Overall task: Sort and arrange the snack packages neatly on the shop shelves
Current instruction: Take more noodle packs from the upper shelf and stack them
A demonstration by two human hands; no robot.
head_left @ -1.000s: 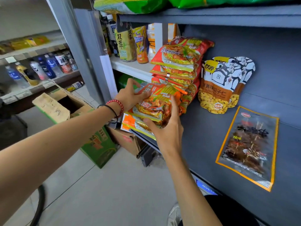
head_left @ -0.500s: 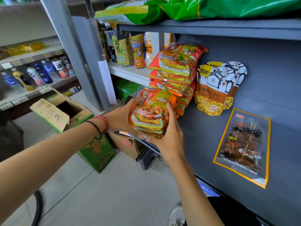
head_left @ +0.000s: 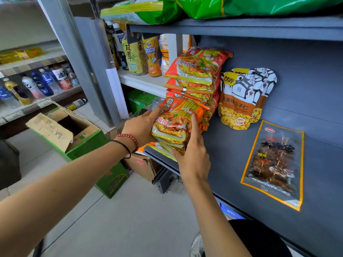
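Being gripped between left hand (head_left: pixel 141 127) and right hand (head_left: pixel 194 161), instant-noodle packet bundle (head_left: pixel 171 127) is held at grey shelf (head_left: pixel 232 164) front edge.

Noodle packets (head_left: pixel 173 127), splayed flat over the shelf (head_left: pixel 232 164) edge one second earlier, are now gathered into one bundle tipped up against the stack (head_left: pixel 194 75). Left grip (head_left: pixel 141 127) shifts from their top to the bundle's left side; right grip (head_left: pixel 193 160) now lays its forefinger up the front face.
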